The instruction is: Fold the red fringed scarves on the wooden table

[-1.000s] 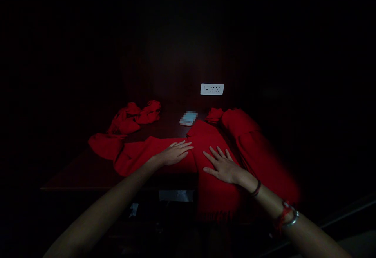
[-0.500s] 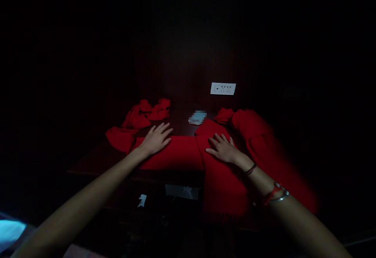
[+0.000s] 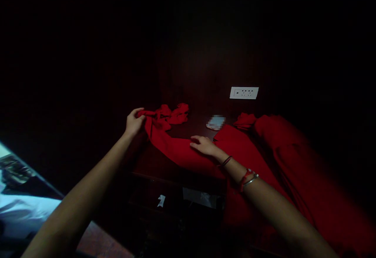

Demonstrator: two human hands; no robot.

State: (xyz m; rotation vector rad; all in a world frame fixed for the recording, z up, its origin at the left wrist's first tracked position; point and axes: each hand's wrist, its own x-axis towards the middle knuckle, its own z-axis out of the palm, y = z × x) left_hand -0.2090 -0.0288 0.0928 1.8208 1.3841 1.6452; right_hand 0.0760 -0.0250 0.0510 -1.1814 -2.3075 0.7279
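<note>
Both your hands are on the red cloth [image 3: 176, 152] across the table [image 3: 152, 164] — your left hand [image 3: 135, 122] closed around its lifted left end, your right hand [image 3: 203, 146] half open, lying on it rather than gripping. Crumpled fabric [image 3: 178, 115] sits far left, a blurred pale object [image 3: 216, 122] right of that, near the wall socket [image 3: 243, 93].

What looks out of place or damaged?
The white scrap below the tabletop looks odd: its jagged outline suggests tearing. Red cloth lies bunched beyond the left hand, unlike the smoother stretch near the right hand.
</note>
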